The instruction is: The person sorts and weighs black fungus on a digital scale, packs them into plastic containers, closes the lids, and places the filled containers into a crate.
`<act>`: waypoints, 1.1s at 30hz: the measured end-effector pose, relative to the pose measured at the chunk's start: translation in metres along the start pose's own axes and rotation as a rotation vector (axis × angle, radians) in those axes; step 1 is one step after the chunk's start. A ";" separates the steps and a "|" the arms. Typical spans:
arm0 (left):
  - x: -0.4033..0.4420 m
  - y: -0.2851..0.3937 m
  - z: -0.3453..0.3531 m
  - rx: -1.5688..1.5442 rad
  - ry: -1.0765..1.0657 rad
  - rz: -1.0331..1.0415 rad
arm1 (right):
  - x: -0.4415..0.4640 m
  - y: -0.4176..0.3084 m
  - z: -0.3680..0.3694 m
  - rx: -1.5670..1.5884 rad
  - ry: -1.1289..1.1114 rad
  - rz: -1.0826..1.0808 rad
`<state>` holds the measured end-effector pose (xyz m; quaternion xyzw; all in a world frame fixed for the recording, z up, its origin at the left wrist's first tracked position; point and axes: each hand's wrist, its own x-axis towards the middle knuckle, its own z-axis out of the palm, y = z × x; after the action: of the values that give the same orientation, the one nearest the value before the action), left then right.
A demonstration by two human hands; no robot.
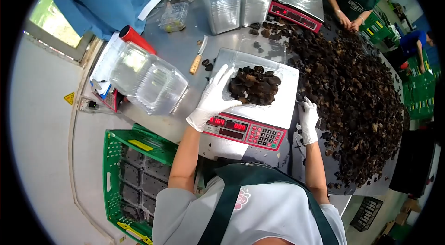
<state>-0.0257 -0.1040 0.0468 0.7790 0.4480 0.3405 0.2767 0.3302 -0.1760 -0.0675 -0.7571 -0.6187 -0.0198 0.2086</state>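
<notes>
A clear plastic tray (272, 102) heaped with dark wood ear mushrooms (255, 85) sits on the white plate of a red-fronted digital scale (244, 130). My left hand (211, 100), in a white glove, is spread at the tray's left side. Its thumb reaches along the near edge, and its fingers point away from me. My right hand (308, 120), also gloved, is beside the scale at the left edge of a large wood ear pile (347, 101). Its fingers are bent together near dark pieces; what lies between them is too small to name. Red digits glow on the scale's display.
Nested clear trays (150, 80) and a wooden-handled knife (198, 56) lie left. Tall tray stacks (222, 6) and a second scale (296, 6) stand behind. A green crate (111, 178) with packed trays is lower left. Across the pile, a co-worker's hands (351, 21) handle mushrooms.
</notes>
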 end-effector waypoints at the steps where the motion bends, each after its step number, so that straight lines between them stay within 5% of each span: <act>1: 0.005 -0.008 0.011 -0.051 0.019 -0.016 | -0.001 0.001 -0.007 0.031 0.047 0.025; 6: 0.016 -0.004 0.035 0.230 0.150 -0.036 | 0.006 0.011 -0.026 0.417 0.140 0.281; 10: 0.007 -0.005 0.035 0.133 0.105 -0.080 | 0.004 0.007 -0.044 0.525 0.098 0.441; 13: -0.005 -0.006 0.041 0.131 0.113 -0.014 | 0.000 0.009 -0.046 1.066 0.003 0.639; 16: -0.015 0.002 0.042 0.115 0.125 -0.003 | 0.006 -0.017 -0.078 1.182 -0.037 0.645; 22: -0.024 0.023 0.042 0.254 0.119 -0.012 | 0.014 -0.107 -0.118 1.163 -0.165 0.322; 26: -0.023 0.026 0.042 0.314 0.153 0.027 | 0.015 -0.149 -0.099 0.649 0.140 -0.353; 28: -0.024 0.031 0.038 0.324 0.159 0.024 | 0.014 -0.151 -0.079 0.298 0.085 -0.439; 33: -0.023 0.024 0.025 0.172 0.276 -0.010 | 0.008 -0.139 -0.097 0.362 0.167 -0.315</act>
<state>-0.0028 -0.1377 0.0428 0.7433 0.5133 0.4032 0.1464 0.2226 -0.1812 0.0642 -0.5973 -0.7032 -0.0033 0.3856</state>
